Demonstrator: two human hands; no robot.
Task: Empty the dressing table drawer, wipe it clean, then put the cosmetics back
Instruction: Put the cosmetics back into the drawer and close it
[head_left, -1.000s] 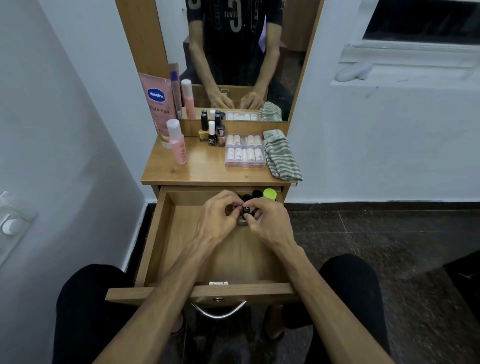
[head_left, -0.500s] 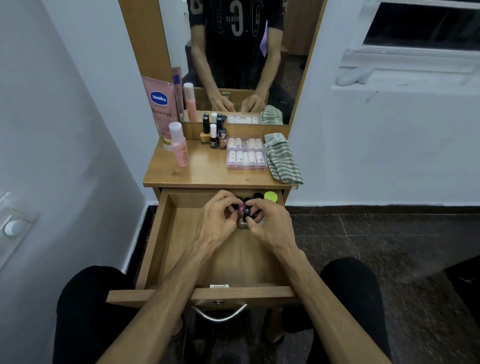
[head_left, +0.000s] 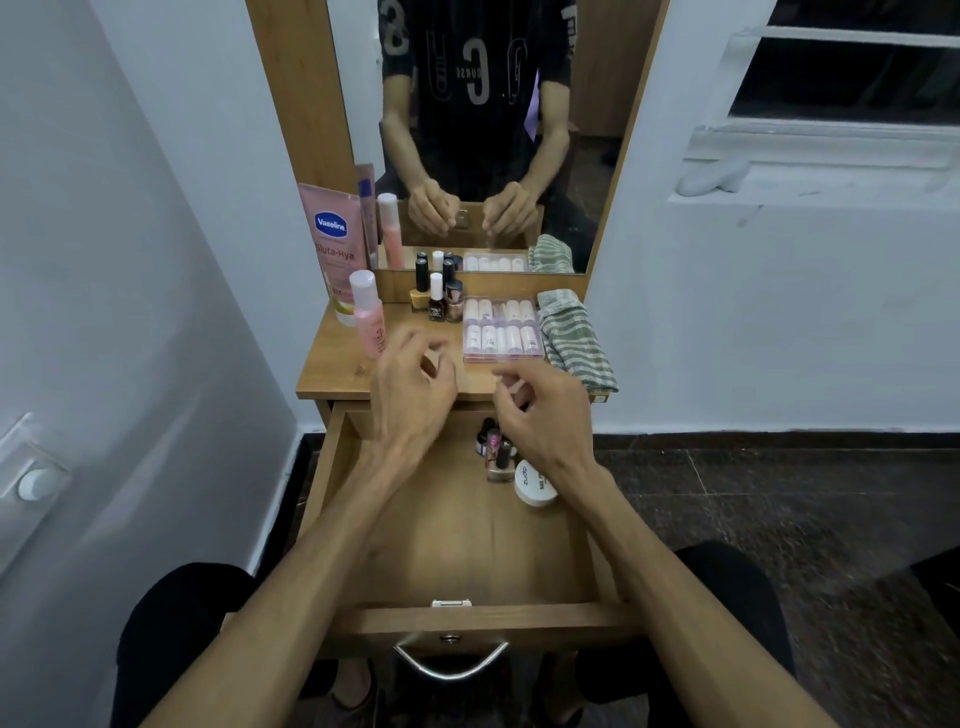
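Observation:
The dressing table drawer (head_left: 457, 551) is pulled out toward me, its wooden floor mostly bare. At its back right stand a few small nail polish bottles (head_left: 496, 457) and a white round jar (head_left: 535, 486). My left hand (head_left: 410, 379) hovers over the tabletop's front edge, fingers loosely curled with nothing visible in them. My right hand (head_left: 540, 410) hangs just above the bottles, also loosely curled and holding nothing visible. Both hands are motion-blurred. On the tabletop are three nail polish bottles (head_left: 439, 299), a clear box of small tubes (head_left: 501, 330), a pink bottle (head_left: 369, 317) and a Vaseline tube (head_left: 335, 249).
A folded striped cloth (head_left: 574, 340) lies at the tabletop's right edge. The mirror (head_left: 483, 135) rises behind the table. A white wall stands close on the left, dark floor tiles lie to the right. My knees flank the drawer front and its metal handle (head_left: 451, 662).
Both hands let go of the small bottles at the drawer's back, rose toward the tabletop edge and moved apart. The bottles and white jar now show in the drawer.

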